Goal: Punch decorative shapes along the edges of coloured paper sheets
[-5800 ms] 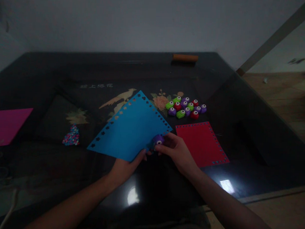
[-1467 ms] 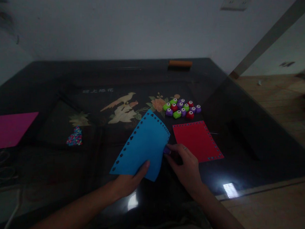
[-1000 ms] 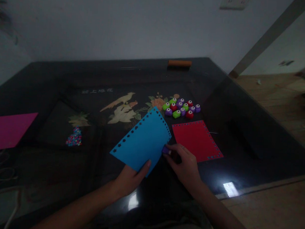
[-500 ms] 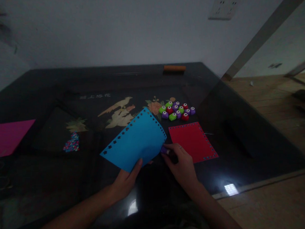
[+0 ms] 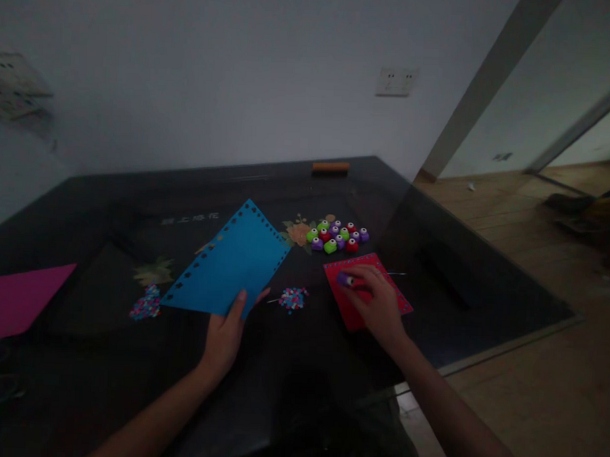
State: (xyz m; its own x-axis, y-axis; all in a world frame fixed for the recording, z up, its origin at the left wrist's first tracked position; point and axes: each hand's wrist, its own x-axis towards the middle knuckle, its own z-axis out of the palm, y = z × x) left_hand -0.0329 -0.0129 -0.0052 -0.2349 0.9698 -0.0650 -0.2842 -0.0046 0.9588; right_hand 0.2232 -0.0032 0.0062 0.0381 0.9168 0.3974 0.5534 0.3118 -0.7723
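Note:
My left hand (image 5: 225, 332) grips a sheet of blue paper (image 5: 234, 263) by its lower corner, thumb on top. Flower-like holes line two of the sheet's edges. Between the thumb and fingers of my right hand (image 5: 380, 304) is a small purple craft punch (image 5: 344, 279), apart from the blue sheet. Below that hand lies red paper (image 5: 349, 310) with holes along its edges. Small confetti pieces (image 5: 292, 299) in pink, white and blue sit in a pile between my hands. Several green, red and purple craft punches (image 5: 335, 235) are grouped beyond the red paper.
Pink paper (image 5: 25, 299) lies at the left of the dark glossy table (image 5: 170, 377). A second confetti pile (image 5: 147, 304) is near it. An orange-brown cylinder (image 5: 330, 168) rests by the wall, and the table's right edge borders the floor.
My right hand has drawn the purple craft punch away from the blue paper's edge, rightward over the red paper. The blue paper has shifted left, and the confetti pile behind it now shows.

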